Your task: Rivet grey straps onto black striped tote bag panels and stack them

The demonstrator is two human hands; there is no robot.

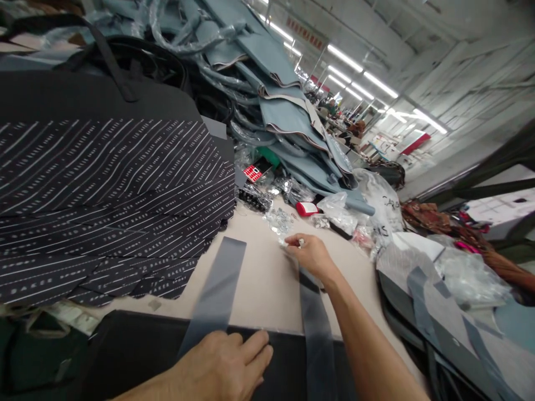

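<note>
My left hand (228, 362) lies on a black panel (137, 345) near the front edge of the table, its fingers stretched over the surface and slightly bent. A grey-blue strip (219, 284) runs out from beneath that hand across the panel's edge. Farther out, my right hand (311, 253) is closed in a pinch beside a small heap of shiny metal pieces (279, 221). Something pale and shiny shows at its fingertips, too small to make out. Below the right wrist, a second grey-blue strip (318, 340) crosses the panel, partly hidden by the forearm.
A stack of black printed fabric pieces (104, 206) covers the left side of the table (259, 278). Blue-grey bag parts (288, 117) pile up behind. Clear plastic bags (338, 209) and a red-labelled item (307, 209) lie beyond my right hand. Black panels with strips (443, 317) stand at right.
</note>
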